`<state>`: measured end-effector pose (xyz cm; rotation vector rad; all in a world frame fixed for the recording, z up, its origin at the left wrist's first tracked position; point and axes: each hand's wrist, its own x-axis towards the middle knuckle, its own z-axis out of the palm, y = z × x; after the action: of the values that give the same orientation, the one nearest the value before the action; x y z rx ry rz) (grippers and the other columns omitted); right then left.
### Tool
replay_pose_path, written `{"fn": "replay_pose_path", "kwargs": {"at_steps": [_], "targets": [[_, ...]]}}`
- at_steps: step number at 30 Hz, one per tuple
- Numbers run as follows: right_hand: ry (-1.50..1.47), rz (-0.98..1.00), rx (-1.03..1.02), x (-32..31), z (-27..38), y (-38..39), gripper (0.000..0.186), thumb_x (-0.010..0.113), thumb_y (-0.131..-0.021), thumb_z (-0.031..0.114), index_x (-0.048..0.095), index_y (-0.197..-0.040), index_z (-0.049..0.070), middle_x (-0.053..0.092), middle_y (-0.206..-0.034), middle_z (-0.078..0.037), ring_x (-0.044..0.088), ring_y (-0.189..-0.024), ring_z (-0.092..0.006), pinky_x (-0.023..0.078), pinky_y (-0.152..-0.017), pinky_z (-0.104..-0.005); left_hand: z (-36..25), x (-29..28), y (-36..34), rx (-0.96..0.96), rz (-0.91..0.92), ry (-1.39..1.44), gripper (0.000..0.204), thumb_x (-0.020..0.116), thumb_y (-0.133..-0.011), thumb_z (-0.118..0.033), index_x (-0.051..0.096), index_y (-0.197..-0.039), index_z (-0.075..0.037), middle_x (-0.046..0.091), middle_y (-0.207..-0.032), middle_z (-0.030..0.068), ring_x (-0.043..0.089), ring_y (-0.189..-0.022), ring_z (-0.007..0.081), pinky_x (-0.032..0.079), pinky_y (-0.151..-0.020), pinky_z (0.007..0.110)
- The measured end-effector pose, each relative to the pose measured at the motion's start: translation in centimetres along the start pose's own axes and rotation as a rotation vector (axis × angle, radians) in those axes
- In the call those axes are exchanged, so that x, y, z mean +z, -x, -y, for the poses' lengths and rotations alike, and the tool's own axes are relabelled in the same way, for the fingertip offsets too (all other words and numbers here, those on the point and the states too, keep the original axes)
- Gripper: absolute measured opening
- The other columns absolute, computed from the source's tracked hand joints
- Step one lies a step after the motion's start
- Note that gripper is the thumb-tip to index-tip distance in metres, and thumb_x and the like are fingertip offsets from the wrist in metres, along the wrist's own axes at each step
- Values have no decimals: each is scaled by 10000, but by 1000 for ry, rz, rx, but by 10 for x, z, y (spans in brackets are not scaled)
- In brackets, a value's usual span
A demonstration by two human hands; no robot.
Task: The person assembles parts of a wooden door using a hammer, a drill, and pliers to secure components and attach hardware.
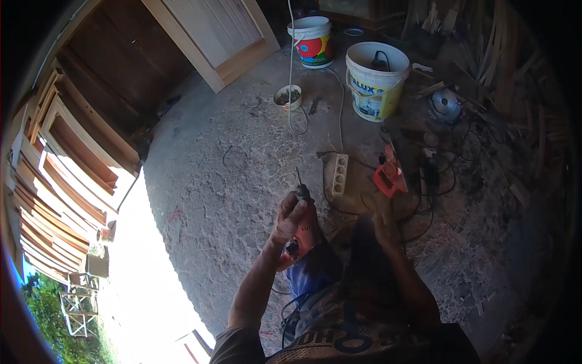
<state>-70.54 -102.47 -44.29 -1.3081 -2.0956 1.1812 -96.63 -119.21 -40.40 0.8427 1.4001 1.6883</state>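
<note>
On a rough concrete floor [200, 151], a person's left hand [292, 217] is gripping a red-orange power drill [310, 229].
A panelled wooden door [218, 30] is leaning at the far side, and wooden frames [73, 121] are standing along the left. A yellow-and-white bucket [374, 103] is standing ahead to the right, with a red-and-yellow bucket [312, 50] farther back and a small tub [290, 107] to its left. The drill is showing in front of a blue trouser leg [312, 274], the left fingers wrapping round its front near the chuck; the right hand [382, 223] is hovering or resting near the other knee, too dim to tell whether it is holding anything. A second red-orange power tool [390, 175], a white power strip [340, 174] and dark cords [344, 211] are cluttering the ground between the hands and the yellow-and-white bucket. The drill bit [298, 175] is pointing away from the person.
</note>
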Motion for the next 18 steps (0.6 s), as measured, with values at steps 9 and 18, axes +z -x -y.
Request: {"fn": "replay_pose_path", "kwargs": {"at_steps": [9, 18], "targets": [[252, -139, -232, 22, -92, -16, 235, 565, -962, 320, 621, -1029, 102, 633, -943, -220, 621, -885, -407, 469, -815, -542, -13, 9, -5, -87, -195, 413, 63, 669, -952, -131, 642, -1009, -124, 689, -906, 73, 684, -806, 209, 587, -709, 354], [766, 29, -850, 38, -69, 7, 262, 620, -778, 198, 653, -1022, 112, 630, -928, -78, 607, -898, -288, 458, -839, -488, -13, -5, 6, -200, -200, 340, 167, 625, -987, -201, 644, -1080, -64, 694, -955, 83, 683, -872, 188, 582, -765, 345]]}}
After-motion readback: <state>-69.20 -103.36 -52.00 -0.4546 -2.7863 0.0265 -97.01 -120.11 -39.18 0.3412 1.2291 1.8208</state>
